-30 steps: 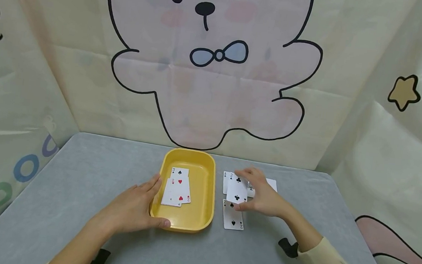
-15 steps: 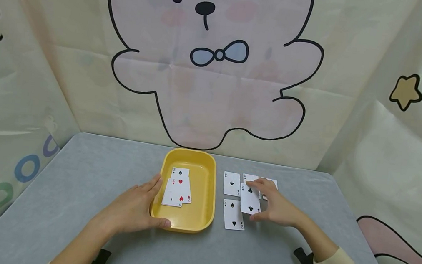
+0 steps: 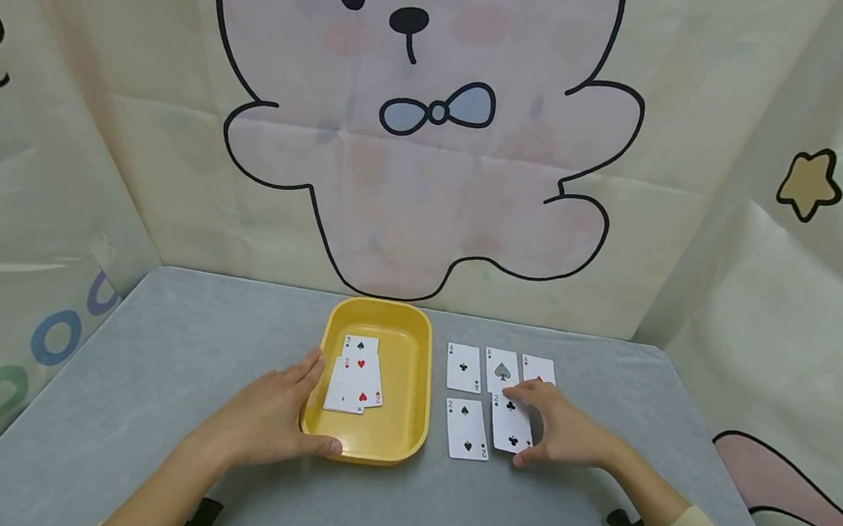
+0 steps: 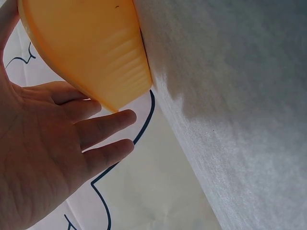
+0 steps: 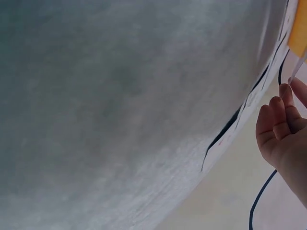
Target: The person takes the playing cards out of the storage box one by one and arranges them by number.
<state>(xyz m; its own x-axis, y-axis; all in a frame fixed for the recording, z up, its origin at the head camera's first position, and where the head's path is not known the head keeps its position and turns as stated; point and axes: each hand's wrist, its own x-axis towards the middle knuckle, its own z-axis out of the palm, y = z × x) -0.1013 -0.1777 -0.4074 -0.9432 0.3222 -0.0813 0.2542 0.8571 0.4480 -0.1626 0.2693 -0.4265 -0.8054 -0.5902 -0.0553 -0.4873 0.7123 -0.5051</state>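
My right hand pinches a two of clubs card by its right edge, low over the grey table, beside a two of spades. Behind these lie an ace of clubs, an ace of spades and a red ace, the last partly hidden by my fingers. My left hand rests with straight fingers against the left side of a yellow tray, thumb along its front rim. The tray holds a three of spades and a two of hearts. The left wrist view shows those fingers beside the tray.
A curtain printed with a cartoon bear hangs behind and around the table. The table's right edge runs close to my right forearm. Bare grey cloth lies left of the tray and along the front.
My right hand has carried the two of clubs from above the ace row toward me and to the right, down beside the two of spades. The left hand and tray have stayed put.
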